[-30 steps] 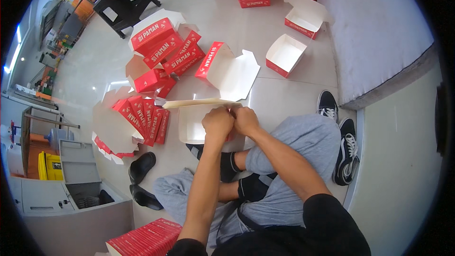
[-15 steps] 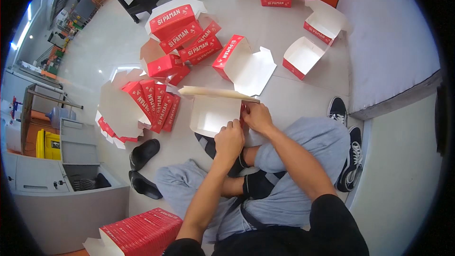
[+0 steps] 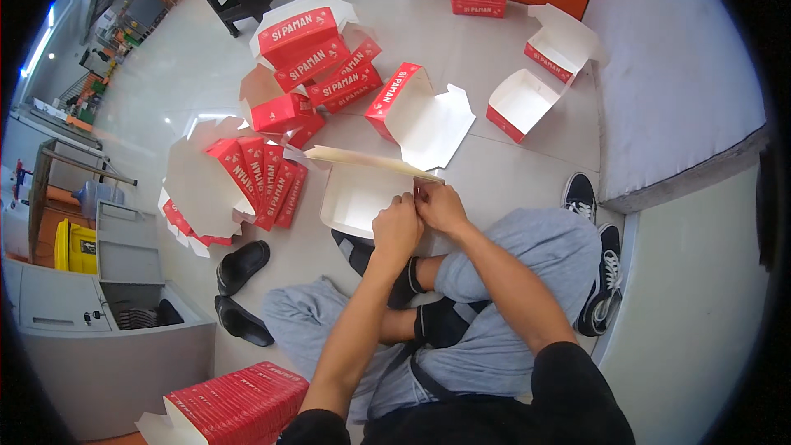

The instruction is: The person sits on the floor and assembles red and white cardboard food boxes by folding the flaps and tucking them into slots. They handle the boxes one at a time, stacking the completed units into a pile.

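Open, white-lined cardboard box (image 3: pixel 358 198) is on the far side of my crossed, grey-trousered legs (image 3: pixel 535 251), its right end pinched by my bare left hand (image 3: pixel 398 227) and right hand (image 3: pixel 442 208), and its wall could rip if I pull too hard.

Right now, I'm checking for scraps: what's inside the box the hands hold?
Inside the box, bare white card shows. The left hand covers part of its right end; what's behind cannot be seen.

You were on a tiled floor (image 3: pixel 519 177), probably a shop or eatery's back area: stacked red cartons (image 3: pixel 239 404), grey lockers (image 3: pixel 62 305), yellow bin (image 3: pixel 81 247), ceiling strip light (image 3: pixel 38 53).
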{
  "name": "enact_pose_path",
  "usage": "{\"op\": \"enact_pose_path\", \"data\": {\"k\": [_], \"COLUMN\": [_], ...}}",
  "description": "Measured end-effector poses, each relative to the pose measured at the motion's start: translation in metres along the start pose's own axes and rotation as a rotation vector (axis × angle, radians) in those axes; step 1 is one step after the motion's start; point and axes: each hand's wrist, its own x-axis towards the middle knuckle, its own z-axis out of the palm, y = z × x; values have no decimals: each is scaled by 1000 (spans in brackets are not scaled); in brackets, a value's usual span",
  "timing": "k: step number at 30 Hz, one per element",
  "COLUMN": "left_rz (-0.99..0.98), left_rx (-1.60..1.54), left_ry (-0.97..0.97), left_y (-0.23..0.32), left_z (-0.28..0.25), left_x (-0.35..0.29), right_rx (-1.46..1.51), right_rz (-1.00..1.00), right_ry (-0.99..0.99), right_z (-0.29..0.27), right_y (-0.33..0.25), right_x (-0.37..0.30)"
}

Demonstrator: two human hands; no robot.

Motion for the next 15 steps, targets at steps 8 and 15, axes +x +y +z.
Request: {"op": "enact_pose_path", "data": {"k": [8, 15], "left_rz": [-40, -56], "left_rx": [-45, -347], "left_ry": [-22, 13], "left_y": [1, -12], "left_z": [6, -11], "left_x": [3, 3], "right_rx": [45, 86], "right_rz": [42, 107], "right_ry": [26, -102], "right_z": [5, -4], "right_y": [4, -2], "right_x": [-2, -1]}}
